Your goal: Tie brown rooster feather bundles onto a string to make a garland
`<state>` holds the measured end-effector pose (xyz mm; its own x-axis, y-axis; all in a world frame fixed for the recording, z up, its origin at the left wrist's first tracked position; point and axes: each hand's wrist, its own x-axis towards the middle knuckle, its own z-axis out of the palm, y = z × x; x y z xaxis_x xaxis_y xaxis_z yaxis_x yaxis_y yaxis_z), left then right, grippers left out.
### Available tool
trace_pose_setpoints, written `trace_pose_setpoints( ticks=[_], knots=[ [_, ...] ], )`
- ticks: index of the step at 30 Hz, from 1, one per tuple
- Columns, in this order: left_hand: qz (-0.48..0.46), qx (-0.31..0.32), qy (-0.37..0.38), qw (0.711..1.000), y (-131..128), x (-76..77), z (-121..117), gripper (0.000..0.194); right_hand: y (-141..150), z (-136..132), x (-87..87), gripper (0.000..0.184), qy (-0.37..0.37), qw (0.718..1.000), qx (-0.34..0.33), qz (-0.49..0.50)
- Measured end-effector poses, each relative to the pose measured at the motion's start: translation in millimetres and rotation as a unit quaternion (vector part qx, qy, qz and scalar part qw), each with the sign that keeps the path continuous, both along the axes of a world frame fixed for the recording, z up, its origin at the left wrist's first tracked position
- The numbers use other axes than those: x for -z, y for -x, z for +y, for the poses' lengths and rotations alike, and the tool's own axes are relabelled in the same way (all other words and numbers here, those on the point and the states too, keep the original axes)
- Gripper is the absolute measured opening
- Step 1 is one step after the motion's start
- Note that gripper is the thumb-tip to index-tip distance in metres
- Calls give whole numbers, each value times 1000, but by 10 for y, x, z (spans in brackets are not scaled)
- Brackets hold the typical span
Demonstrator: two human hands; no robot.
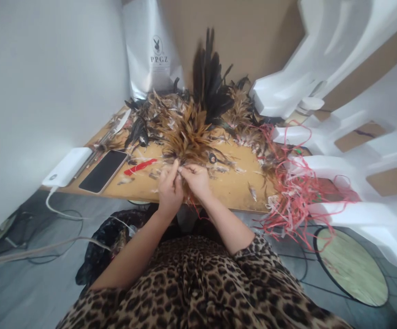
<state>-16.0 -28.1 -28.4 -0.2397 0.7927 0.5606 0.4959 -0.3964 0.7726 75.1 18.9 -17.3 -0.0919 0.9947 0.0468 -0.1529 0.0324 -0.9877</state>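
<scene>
My left hand (pixel 169 188) and my right hand (pixel 196 182) meet at the near edge of a wooden table (pixel 232 187). Both are closed in a pinch on the base of a fan of brown and tan feathers (pixel 187 135) that spreads away from me. A thin red string (pixel 198 211) hangs below my right hand. Behind the fan, tall black feathers (pixel 209 77) stand upright in a larger heap of mixed feathers.
A black phone (pixel 103 171) and a white power bank (pixel 67 166) with a cable lie at the table's left. A red-handled tool (pixel 140 167) lies near my left hand. Tangled red strings (pixel 292 192) spill over the right edge. White foam blocks (pixel 356 105) stand on the right, a white bag (pixel 152 50) behind.
</scene>
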Motion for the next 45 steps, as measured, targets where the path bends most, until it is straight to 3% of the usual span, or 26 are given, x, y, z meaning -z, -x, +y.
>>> trace_pose_setpoints(
  ticks=[3,6,8,13,18,23,27,31,35,38,40,42,45],
  knots=[
    [-176,64,54,981,-52,3,13,45,-68,36,3,31,35,996,-51,64],
    [-373,130,123,910,-60,-24,63,45,-170,86,-18,36,66,981,-144,110],
    [-433,159,144,876,-62,-71,88,40,-248,120,-37,37,64,977,-177,100],
    [-458,168,156,859,-94,-180,108,30,-380,188,-53,36,43,974,-220,45],
    [-450,170,157,863,-119,-162,113,27,-379,213,-21,37,52,970,-234,50],
    [-441,133,155,874,-105,-146,117,26,-311,157,-104,35,34,984,-176,24],
    [-448,113,154,873,-92,-157,144,26,-287,116,-191,30,-20,995,-90,-41],
    [-473,123,159,858,-81,-185,187,25,-290,97,-222,25,-76,989,-50,-115],
    [-511,149,189,825,-38,-236,225,26,-344,138,-265,29,-86,983,-107,-118],
    [-537,160,204,803,21,-274,252,23,-517,338,-275,33,-76,969,-169,-161],
    [-560,158,209,786,65,-290,268,20,-718,581,-240,30,-76,967,-127,-209],
    [-583,151,212,770,104,-298,280,18,-971,876,-182,22,-85,963,1,-256],
    [-604,147,218,752,137,-294,292,16,-1365,1287,-104,20,-72,909,201,-359]
  ],
)
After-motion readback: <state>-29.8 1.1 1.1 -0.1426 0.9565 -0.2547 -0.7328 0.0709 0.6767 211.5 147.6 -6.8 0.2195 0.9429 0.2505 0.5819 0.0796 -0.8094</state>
